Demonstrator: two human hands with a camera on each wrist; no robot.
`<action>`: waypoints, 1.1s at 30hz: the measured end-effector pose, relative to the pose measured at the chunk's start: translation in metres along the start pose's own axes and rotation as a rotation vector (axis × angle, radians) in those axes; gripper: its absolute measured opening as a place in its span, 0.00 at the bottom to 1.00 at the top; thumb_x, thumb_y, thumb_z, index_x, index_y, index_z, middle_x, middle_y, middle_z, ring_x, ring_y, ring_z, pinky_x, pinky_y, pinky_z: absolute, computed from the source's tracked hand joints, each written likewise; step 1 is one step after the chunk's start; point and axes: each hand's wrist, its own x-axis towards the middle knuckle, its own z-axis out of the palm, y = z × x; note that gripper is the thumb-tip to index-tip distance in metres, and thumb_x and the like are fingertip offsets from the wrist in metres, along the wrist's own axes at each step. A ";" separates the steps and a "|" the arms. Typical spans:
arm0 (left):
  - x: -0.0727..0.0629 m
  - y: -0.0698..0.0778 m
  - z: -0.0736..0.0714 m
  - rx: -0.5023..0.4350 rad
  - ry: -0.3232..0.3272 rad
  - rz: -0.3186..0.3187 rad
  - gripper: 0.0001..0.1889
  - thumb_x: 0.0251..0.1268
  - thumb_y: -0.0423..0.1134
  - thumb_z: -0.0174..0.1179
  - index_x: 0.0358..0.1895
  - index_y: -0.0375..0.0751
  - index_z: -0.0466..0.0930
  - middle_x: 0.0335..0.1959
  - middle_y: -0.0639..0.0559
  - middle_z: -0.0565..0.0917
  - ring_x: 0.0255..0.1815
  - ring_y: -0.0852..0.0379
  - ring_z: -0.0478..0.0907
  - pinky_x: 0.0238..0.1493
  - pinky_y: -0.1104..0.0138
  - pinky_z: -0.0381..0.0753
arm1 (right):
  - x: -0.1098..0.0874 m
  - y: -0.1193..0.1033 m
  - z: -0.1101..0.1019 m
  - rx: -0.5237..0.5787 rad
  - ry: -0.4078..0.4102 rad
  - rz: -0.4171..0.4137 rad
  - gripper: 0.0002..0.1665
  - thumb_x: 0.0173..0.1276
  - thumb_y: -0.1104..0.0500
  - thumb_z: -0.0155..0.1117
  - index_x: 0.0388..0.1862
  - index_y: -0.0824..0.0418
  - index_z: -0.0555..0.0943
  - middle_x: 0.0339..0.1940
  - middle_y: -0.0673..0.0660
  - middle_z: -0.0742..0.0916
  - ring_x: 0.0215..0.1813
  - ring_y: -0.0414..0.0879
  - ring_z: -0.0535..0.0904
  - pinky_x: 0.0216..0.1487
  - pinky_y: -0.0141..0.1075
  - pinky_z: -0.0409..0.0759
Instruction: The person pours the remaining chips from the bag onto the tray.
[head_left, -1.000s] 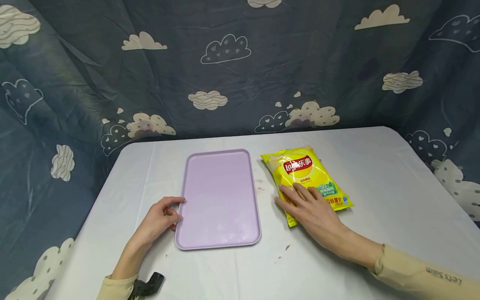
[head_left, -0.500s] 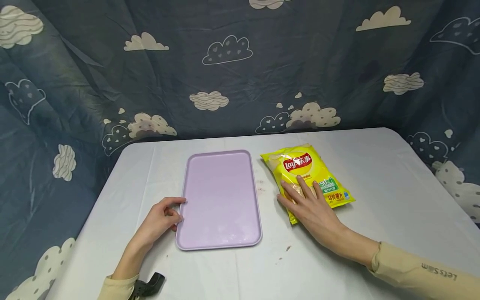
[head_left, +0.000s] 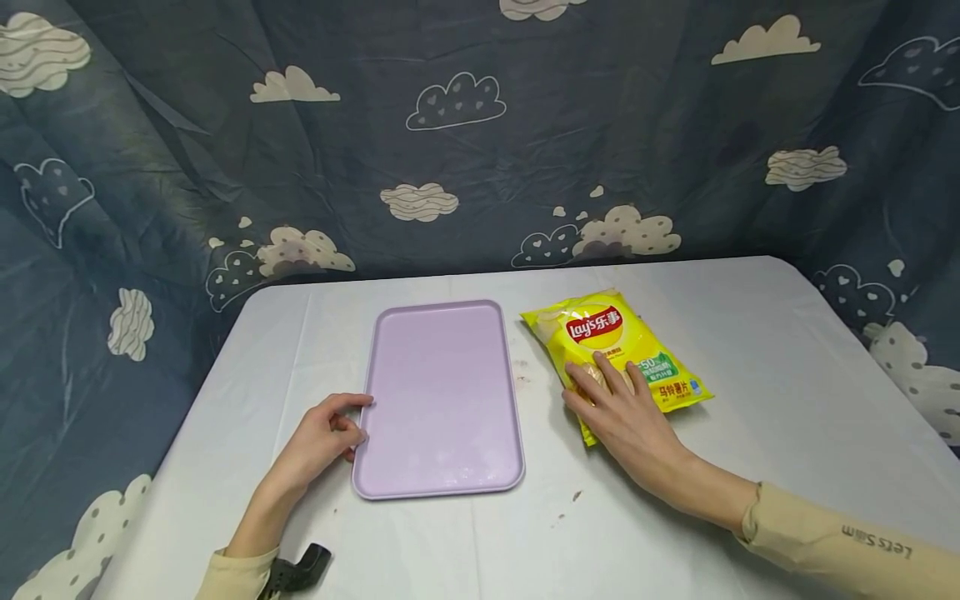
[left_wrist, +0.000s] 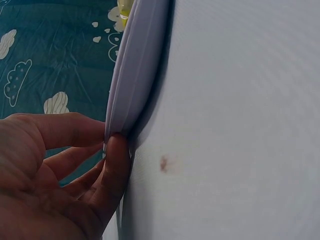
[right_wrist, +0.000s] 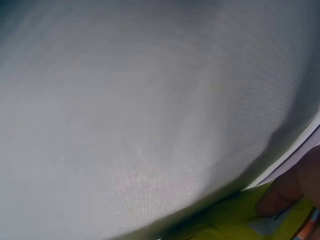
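Worktop (head_left: 787,350), head view: white and cloth-covered, it carries two articles laid side by side. From where I stand, a lilac rectangular tray (head_left: 438,367) lies flat, long sides running front to back. To its right, near but apart, a yellow Lay's potato chip bag (head_left: 626,333) lies askew, printed front uppermost. The left grip (head_left: 318,437) is nearly closed, pinching the tray's left rim between thumb and fingertips; I judge the rim to be held because it steadies the tray while leaving its face uncovered. The right grip (head_left: 626,421) is spread over the bag's lower left part, fingers resting on the film, apparently because a broad, light touch suits a puffy, slippery package. A cloud-print backdrop (head_left: 450,50) hangs behind.

Left wrist view: digits bear on the tray's rim from two sides, which agrees with a pinch. A brown mark (left_wrist: 165,164) shows on the covering, and a yellow sliver beyond the tray is presumably the bag.

Right wrist view: white covering fills most of the field. At lower right, one digit lies against the yellow film; whether any fingertip is tucked beneath the bag, I cannot tell.
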 end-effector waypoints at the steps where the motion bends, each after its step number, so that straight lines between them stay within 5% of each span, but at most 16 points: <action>1: 0.000 0.000 0.000 0.001 -0.001 0.001 0.26 0.56 0.21 0.59 0.62 0.32 0.74 0.25 0.43 0.78 0.23 0.54 0.74 0.26 0.65 0.81 | 0.000 0.000 0.000 0.000 -0.002 0.000 0.49 0.41 0.69 0.82 0.64 0.53 0.70 0.75 0.60 0.62 0.75 0.67 0.51 0.66 0.71 0.53; 11: 0.001 -0.001 0.001 0.010 0.003 0.002 0.26 0.56 0.20 0.59 0.61 0.32 0.75 0.25 0.43 0.77 0.23 0.54 0.74 0.25 0.65 0.81 | -0.001 0.000 0.003 0.028 -0.015 -0.004 0.49 0.43 0.69 0.81 0.66 0.49 0.74 0.77 0.59 0.60 0.75 0.68 0.51 0.66 0.70 0.55; 33: 0.000 0.000 0.002 0.007 0.007 0.013 0.26 0.56 0.20 0.59 0.62 0.32 0.75 0.25 0.43 0.77 0.24 0.53 0.74 0.25 0.65 0.81 | -0.003 0.001 0.001 0.075 0.078 -0.007 0.31 0.53 0.73 0.74 0.57 0.67 0.74 0.75 0.66 0.62 0.73 0.67 0.56 0.65 0.63 0.65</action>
